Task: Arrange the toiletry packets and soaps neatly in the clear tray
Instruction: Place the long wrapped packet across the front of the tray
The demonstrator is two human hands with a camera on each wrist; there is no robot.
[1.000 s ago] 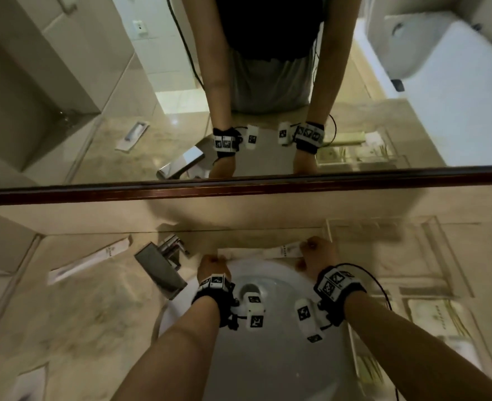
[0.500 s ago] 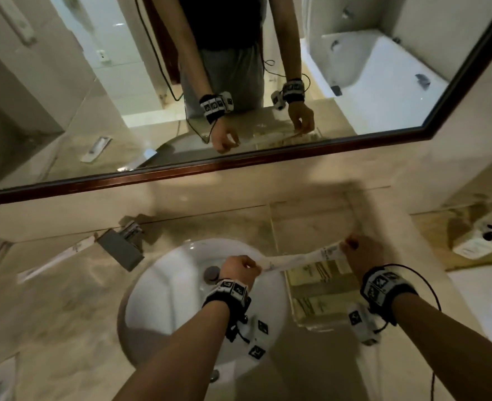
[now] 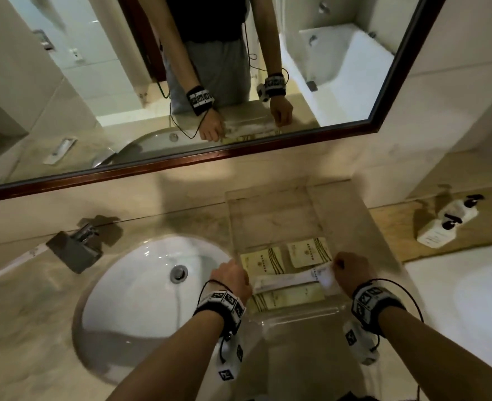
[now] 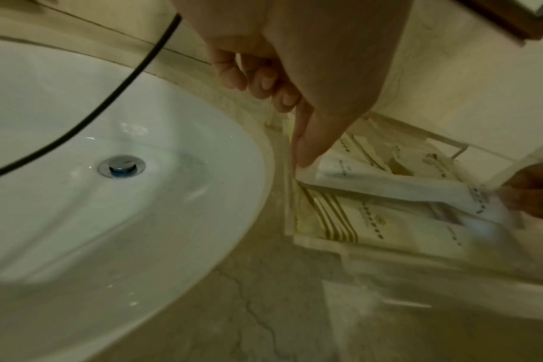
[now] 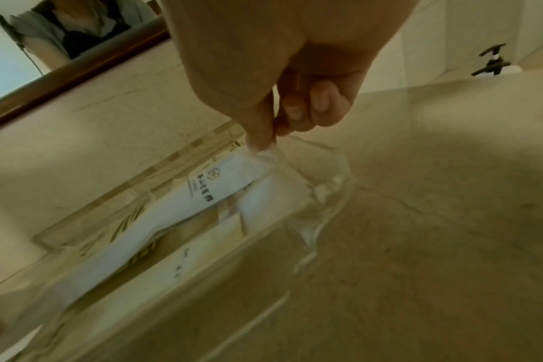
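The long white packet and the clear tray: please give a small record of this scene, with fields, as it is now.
item held: long white packet, lying crosswise over the clear tray
left hand: holds the packet's left end; index finger extended, the other fingers curled
right hand: pinches the packet's right end
already in tray: cream packets with gold stripes, at the near end
far end of tray: no packets
left of tray: white sink
right of tray: pump bottles
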